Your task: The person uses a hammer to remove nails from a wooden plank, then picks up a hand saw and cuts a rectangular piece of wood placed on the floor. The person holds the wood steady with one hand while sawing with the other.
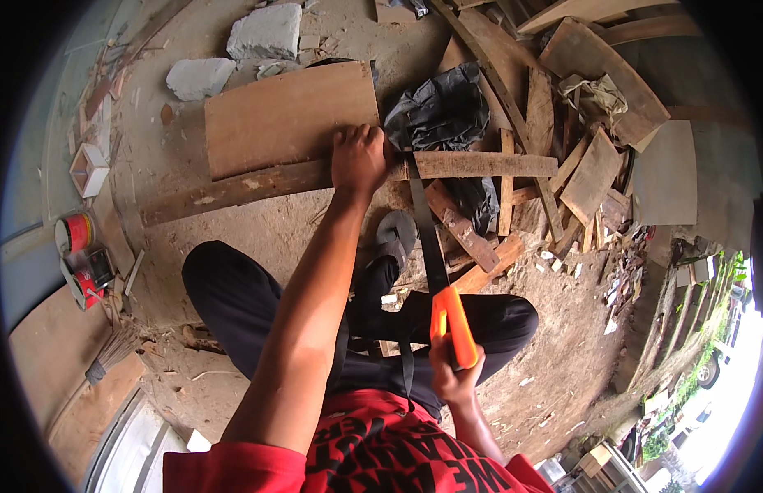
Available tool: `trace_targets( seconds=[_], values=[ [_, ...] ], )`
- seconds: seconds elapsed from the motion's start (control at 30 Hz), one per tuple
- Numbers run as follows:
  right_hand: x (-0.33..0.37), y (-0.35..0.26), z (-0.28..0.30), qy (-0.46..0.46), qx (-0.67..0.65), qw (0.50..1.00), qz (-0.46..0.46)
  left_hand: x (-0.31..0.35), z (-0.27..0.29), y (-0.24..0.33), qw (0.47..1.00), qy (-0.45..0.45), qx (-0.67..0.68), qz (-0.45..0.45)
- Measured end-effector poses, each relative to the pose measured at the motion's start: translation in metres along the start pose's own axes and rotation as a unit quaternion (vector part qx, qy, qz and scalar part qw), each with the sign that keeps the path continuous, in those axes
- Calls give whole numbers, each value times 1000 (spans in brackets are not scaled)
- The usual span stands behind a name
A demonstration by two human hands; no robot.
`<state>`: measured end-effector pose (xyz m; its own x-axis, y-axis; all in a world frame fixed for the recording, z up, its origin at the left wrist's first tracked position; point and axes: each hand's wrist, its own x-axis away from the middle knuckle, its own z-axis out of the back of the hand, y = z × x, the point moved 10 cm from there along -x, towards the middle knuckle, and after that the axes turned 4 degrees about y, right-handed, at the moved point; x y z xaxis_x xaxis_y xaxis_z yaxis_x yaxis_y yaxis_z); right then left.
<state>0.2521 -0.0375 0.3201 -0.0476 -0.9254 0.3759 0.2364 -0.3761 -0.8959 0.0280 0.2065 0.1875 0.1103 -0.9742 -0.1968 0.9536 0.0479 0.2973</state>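
Note:
A long wooden plank [258,184] lies crosswise in front of me. My left hand [361,160] grips its upper edge near the middle, fingers curled over the wood. In my right hand [455,370] is a hand saw [429,238], held by its orange handle. The dark blade reaches away from me, and its far end crosses the plank just right of my left hand. How deep the blade sits in the wood I cannot tell. A thin rectangular plywood sheet [293,115] lies behind the plank's left part.
Scrap boards [591,177] pile up at the right, beside a black plastic bag [439,107]. Concrete blocks [265,33] rest at the far left. Red cans [75,234] and a twig brush [114,352] are along the left wall. My shoe [395,234] is close below the plank.

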Motion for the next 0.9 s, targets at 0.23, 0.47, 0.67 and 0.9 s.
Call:
trace_targets(
  seconds=[0.23, 0.47, 0.67, 0.9],
  values=[
    [-169, -20, -65, 32, -16, 985, 170, -9, 16, 12, 997, 62, 46, -9],
    [-24, 5, -15, 8, -4, 999, 40, 1, 7, 2, 1000, 27, 9, -5],
    [-151, -5, -54, 43, 6, 995, 91, -6, 7, 9, 999, 23, 43, 2],
    [-43, 16, -24, 12, -53, 998, 33, -1, 16, 0, 998, 57, 36, 1]
  ],
)
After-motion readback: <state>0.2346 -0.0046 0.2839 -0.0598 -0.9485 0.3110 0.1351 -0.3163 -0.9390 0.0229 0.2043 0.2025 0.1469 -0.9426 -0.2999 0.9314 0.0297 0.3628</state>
